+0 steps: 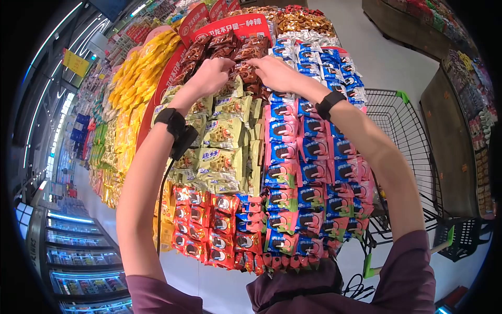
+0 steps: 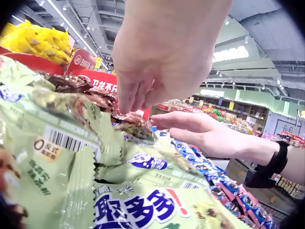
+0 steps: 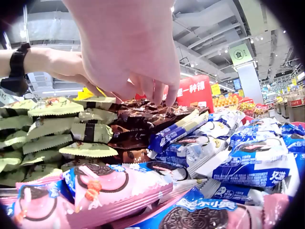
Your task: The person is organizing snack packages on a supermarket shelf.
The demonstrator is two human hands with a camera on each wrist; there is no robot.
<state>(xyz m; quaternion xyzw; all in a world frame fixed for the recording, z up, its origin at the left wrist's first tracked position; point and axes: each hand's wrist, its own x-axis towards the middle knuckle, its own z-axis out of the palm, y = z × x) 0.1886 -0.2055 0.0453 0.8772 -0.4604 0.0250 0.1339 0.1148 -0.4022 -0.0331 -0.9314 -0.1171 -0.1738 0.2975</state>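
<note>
Both hands are at the dark brown snack packets near the far end of the display. My left hand reaches in from the left, its fingers bent down onto a brown packet; whether they pinch it I cannot tell. Opposite it, my right hand comes from the right, with extended fingers at the same packets. In the left wrist view the right hand shows its thumb apart from its fingers. Green snack packets lie below the left hand, blue-and-white cookie packets beside the right.
Pink-and-blue cookie packets and red packets fill the nearer part of the display. A red sign stands behind the brown packets. Yellow packets are piled on the left. A wire shopping cart stands at the right.
</note>
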